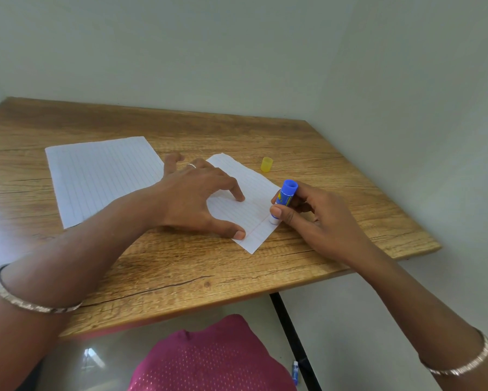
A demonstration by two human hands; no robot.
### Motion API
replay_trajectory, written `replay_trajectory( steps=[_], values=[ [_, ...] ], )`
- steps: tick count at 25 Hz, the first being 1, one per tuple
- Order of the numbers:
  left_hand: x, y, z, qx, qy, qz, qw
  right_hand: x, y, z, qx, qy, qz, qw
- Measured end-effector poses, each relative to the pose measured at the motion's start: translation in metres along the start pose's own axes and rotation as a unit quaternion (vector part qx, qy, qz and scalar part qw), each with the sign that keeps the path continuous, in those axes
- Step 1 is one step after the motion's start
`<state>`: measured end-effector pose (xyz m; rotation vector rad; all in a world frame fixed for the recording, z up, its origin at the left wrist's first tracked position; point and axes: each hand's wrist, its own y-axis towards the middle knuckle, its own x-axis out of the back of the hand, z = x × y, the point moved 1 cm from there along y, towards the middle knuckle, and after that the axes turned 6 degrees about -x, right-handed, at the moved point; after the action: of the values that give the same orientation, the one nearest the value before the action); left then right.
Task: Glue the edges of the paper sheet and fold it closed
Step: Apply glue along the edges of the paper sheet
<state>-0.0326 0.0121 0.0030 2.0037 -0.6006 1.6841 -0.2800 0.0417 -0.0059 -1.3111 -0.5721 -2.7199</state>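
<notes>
A narrow lined paper sheet (254,215) lies slanted on the wooden table (180,272). My left hand (197,198) presses it flat, fingers spread, index finger and thumb on the paper. My right hand (313,218) grips a blue glue stick (283,200) held upside down, its white tip touching the sheet's right edge. The stick's yellow cap (266,164) stands on the table just beyond the sheet.
A larger lined sheet (96,179) lies flat to the left, partly under my left forearm. The table's right edge and near edge are close to my right hand. A black table leg (290,334) and a small blue object (295,371) on the floor show below.
</notes>
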Motion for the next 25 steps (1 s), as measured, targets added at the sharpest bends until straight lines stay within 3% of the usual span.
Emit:
replay_trajectory(
  steps=[21,25],
  values=[
    [-0.002,0.001,0.004,-0.014,0.003,0.01,1.0,0.019,0.034,-0.039,-0.065,-0.02,-0.047,0.997],
    [0.004,-0.004,0.01,-0.013,-0.034,0.035,0.999,0.018,0.029,-0.038,-0.065,0.041,-0.093,0.993]
  ],
)
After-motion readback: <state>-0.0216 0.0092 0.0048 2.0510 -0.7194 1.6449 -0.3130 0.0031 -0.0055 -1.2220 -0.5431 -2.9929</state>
